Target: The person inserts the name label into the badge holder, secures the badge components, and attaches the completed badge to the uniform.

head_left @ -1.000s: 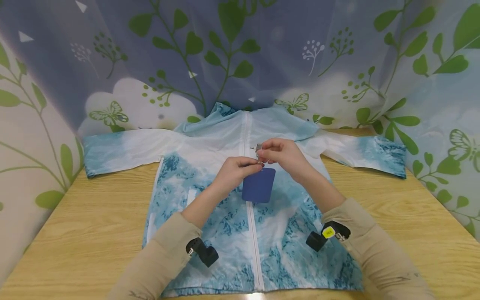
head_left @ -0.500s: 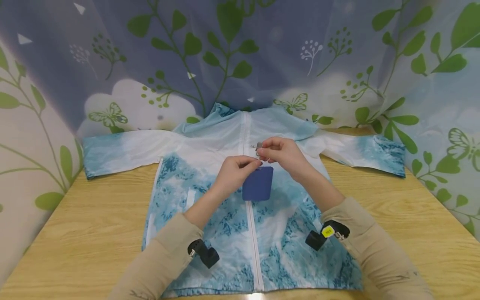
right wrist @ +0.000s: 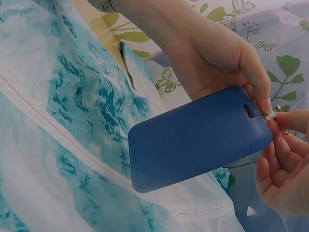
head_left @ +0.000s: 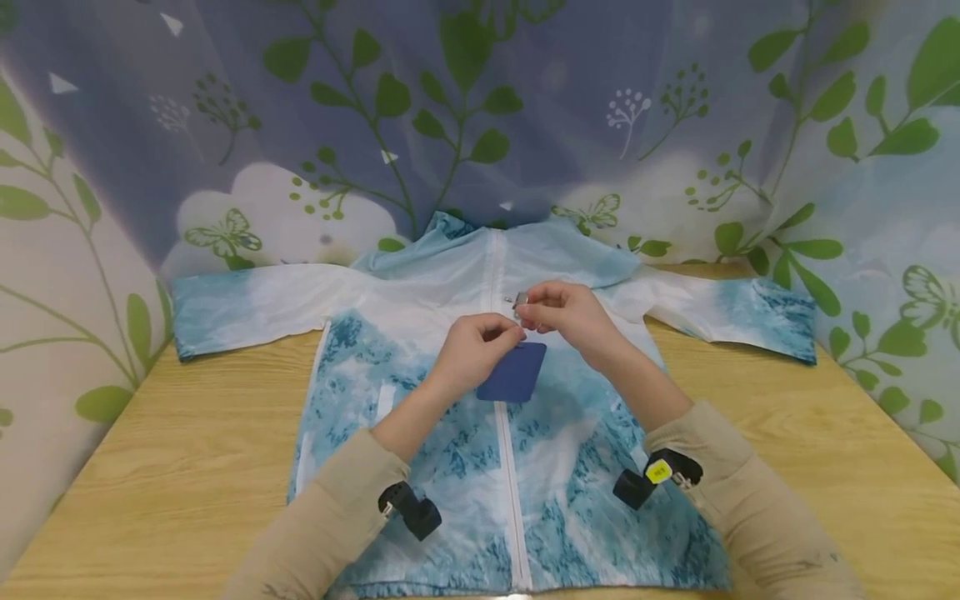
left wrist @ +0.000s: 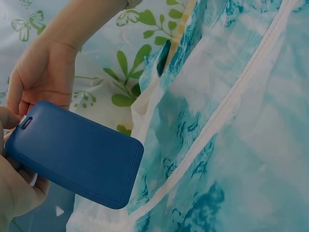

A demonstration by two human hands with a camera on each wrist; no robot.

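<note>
A dark blue badge holder (head_left: pixel 512 372) hangs tilted below both hands, above the jacket's zip. My left hand (head_left: pixel 476 352) pinches the top of the holder at its slot, where a small strap (right wrist: pixel 267 116) with metal parts is attached. Just up and to the right, my right hand (head_left: pixel 572 318) holds the silver metal clip (head_left: pixel 521 298) between thumb and fingers. The fingertips of both hands are close together around this fitting, and they partly hide it. Both wrist views show the flat face of the badge holder and its slot end at the fingers.
A blue and white zip-up jacket (head_left: pixel 420 467) lies spread on the wooden table (head_left: pixel 187 450), sleeves out to both sides. Leaf-patterned curtains (head_left: pixel 555 100) hang behind and at the sides. Black wrist cameras (head_left: pixel 420 517) are strapped over both sleeves.
The badge holder's lower end has swung left, and its face looks more tilted. Both hands keep their hold in nearly the same place. The head view has shifted slightly.
</note>
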